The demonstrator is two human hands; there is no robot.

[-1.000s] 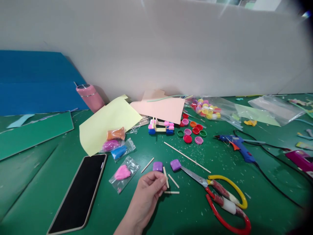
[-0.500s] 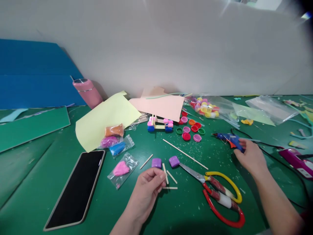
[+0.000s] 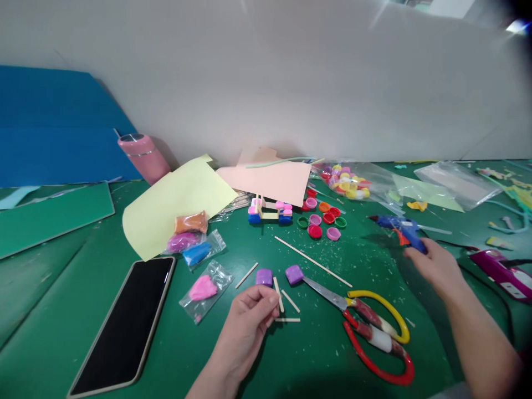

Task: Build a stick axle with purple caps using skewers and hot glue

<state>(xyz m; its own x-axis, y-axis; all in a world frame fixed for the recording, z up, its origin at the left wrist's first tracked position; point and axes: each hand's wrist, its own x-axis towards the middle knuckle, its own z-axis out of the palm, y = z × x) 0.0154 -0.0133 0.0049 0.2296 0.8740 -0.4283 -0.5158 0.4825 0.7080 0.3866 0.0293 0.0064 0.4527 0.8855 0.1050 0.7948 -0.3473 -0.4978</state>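
Glue step, I guess: beyond the scissors (image 3: 343,302) my right hand (image 3: 434,267) grips the glue gun (image 3: 399,224), which should meet the stick (image 3: 278,293) my left hand (image 3: 251,316) pinches.

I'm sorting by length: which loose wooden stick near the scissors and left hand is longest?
The thin stick slanting between the coloured caps and the scissors; it's far longer than the short sticks in or near the left hand.

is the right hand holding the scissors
No, the right hand grips the handle of the blue hot glue gun, while the scissors lie on the green table.
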